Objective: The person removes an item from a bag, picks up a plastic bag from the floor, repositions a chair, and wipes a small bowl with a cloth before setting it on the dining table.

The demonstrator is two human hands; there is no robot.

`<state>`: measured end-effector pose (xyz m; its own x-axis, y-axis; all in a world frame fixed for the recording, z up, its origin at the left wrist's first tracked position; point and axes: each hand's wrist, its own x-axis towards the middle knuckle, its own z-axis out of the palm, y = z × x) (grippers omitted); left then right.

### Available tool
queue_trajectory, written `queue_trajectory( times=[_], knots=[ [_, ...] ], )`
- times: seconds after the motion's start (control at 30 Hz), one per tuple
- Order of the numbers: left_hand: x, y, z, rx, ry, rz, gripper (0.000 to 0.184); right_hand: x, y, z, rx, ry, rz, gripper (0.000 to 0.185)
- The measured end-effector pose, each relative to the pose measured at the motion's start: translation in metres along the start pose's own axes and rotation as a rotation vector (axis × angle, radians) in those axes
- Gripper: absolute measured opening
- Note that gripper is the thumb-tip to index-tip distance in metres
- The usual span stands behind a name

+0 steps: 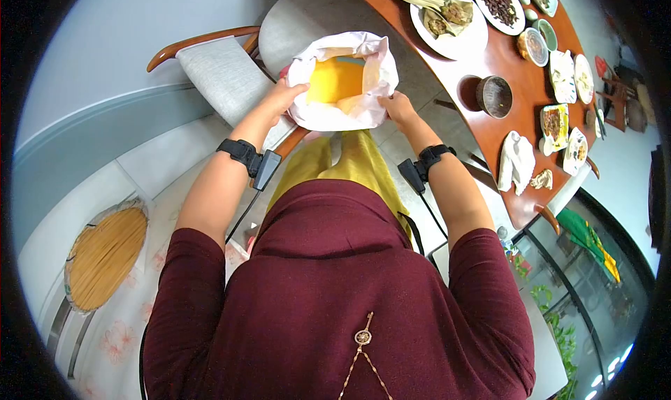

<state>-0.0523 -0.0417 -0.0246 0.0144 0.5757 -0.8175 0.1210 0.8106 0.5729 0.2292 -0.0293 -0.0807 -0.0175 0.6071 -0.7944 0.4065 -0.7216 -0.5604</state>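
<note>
A white bag [325,120] with a wide, crumpled mouth hangs in front of me, held from both sides. My left hand [285,96] is closed on its left rim, thumb over the edge. On the other side, my right hand [398,108] pinches the right rim. Inside the bag shows a bright yellow surface [335,81], with a pale blue-green patch near the top; whether this is lining or contents I cannot tell. Below the bag is yellow cloth [360,155] over my lap or legs.
A grey-cushioned wooden chair [227,78] stands close by my left hand. To the right, a wooden table [454,85] carries a dark bowl [495,97], a white cloth [517,162], a plate [465,44] with leaf-wrapped food and several dishes. A round slatted mat [108,257] lies at left.
</note>
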Motion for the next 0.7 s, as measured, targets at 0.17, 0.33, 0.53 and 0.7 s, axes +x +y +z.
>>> queue_trajectory(
  times=[0.17,0.33,0.53,0.7],
  knots=[
    [0.0,-0.004,0.0,-0.022,-0.023,0.01,0.053,0.017,0.018,0.003,0.0,0.023,-0.013,0.032],
    [-0.004,-0.005,0.004,0.024,0.016,0.043,0.049,0.024,0.027,0.004,-0.032,0.008,-0.016,0.035],
    [-0.005,-0.006,0.005,-0.002,0.001,0.041,0.046,0.037,0.039,0.004,-0.134,0.02,0.002,0.039],
    [-0.005,-0.009,0.004,0.039,-0.041,0.064,0.052,0.025,0.03,0.004,-0.062,0.002,-0.008,0.036]
  ],
)
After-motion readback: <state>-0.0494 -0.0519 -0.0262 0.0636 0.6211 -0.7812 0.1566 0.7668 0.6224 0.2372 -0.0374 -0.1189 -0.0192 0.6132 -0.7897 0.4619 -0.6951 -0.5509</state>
